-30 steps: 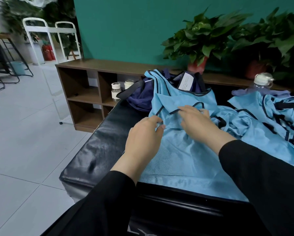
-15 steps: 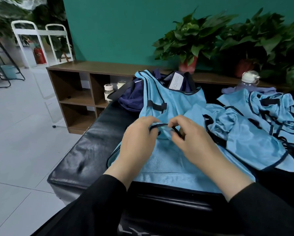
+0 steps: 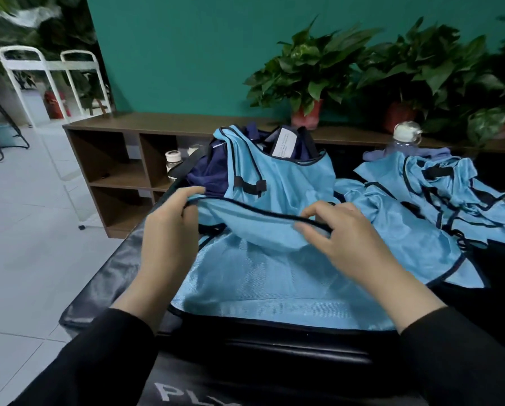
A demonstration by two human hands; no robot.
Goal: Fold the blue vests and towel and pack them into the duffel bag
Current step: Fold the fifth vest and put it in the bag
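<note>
Blue vest (image 3: 263,230) hem pinched by both grips, left hand (image 3: 169,230) and right hand (image 3: 342,232), duffel bag (image 3: 210,171) half-hidden.

- An indoor room, perhaps a gym or studio lounge: teal wall (image 3: 172,54), tiled floor (image 3: 25,230).
- Low wooden shelf (image 3: 122,159), potted plants (image 3: 309,71), black padded bench (image 3: 104,288).

Both my arms are in long black sleeves, plain dark fabric with no logos, stripes or buttons that I can see. The left sleeve (image 3: 98,356) ends just above the wrist in a soft, slightly loose cuff, and the right sleeve (image 3: 462,356) stops at about the same spot. My left hand (image 3: 169,238) and right hand (image 3: 348,238) are bare: no gloves, rings, watch or bracelet showing. Nails look short and unpainted. The sleeve cloth looks smooth and matte.
</note>
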